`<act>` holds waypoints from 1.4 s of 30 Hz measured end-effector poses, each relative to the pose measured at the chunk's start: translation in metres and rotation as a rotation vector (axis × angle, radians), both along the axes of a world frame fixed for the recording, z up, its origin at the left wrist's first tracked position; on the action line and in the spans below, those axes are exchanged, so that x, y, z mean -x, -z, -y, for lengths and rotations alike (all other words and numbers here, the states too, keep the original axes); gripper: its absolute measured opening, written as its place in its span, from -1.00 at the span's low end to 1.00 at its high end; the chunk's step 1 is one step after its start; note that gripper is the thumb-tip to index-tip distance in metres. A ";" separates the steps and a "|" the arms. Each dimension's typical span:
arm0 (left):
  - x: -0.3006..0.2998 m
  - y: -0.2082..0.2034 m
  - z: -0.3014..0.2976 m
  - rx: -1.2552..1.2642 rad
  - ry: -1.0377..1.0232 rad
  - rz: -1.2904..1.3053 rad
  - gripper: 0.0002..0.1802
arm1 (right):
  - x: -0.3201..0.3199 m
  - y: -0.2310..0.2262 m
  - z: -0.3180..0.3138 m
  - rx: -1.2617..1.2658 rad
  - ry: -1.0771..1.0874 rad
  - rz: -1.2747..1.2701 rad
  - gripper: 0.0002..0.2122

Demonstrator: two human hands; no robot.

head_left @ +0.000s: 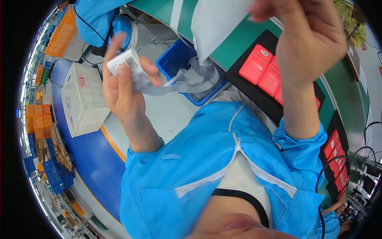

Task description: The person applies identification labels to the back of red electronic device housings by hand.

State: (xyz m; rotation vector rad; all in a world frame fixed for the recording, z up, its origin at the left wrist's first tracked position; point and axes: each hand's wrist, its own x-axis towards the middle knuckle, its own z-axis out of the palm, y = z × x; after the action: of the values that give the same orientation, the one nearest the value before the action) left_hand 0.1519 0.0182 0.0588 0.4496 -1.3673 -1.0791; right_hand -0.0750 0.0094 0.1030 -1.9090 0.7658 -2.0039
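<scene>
My left hand [126, 85] grips a strip of white printed labels [133, 65], the thumb pressed over it. From that hand a pale, translucent backing strip [195, 86] trails to the right across a blue bin [171, 55], where more crumpled strip lies. Raised at the upper right, my right hand [308, 44] has its fingers curled, partly cut off by the top edge. Its blurred fingertips meet the edge of a whitish sheet [217, 26] that hangs down at the top. Below that hand, several red flat cases [254, 65] with small labels lie on a black mat [238, 81].
The green table [229, 47] runs along the top and right. More red cases [336, 159] sit on another mat at the right, near black cables [318, 191]. A white crate [83, 99] stands at the left. Another person in a blue jacket [93, 20] sits at the upper left.
</scene>
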 end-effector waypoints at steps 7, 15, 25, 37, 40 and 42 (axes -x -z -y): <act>0.037 0.012 0.003 0.288 -0.050 0.011 -0.83 | -0.019 0.027 0.002 -0.164 0.024 -0.199 -0.89; 0.064 0.004 0.001 -0.152 0.688 0.541 -0.75 | 0.002 0.038 -0.064 -0.442 -0.222 -0.043 -0.89; 0.156 0.068 -0.028 -0.706 0.828 0.533 -0.83 | 0.088 0.106 -0.137 -0.857 0.228 0.290 -0.73; 0.206 0.059 -0.048 -0.702 0.793 0.543 -0.85 | 0.091 0.129 -0.162 -0.770 0.327 0.538 -0.94; 0.206 0.057 -0.042 -0.573 0.961 0.711 -0.84 | 0.105 0.131 -0.173 -0.621 0.549 0.307 -0.95; 0.206 0.057 -0.039 -0.604 1.013 0.853 -0.86 | 0.125 0.120 -0.186 -0.592 0.804 0.254 -0.95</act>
State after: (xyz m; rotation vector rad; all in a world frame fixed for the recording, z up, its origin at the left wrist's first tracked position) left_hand -0.0537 0.0574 0.0021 0.7269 -2.0868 -2.3414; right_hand -0.1996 0.1957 -0.0173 -1.0513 1.9938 -1.9822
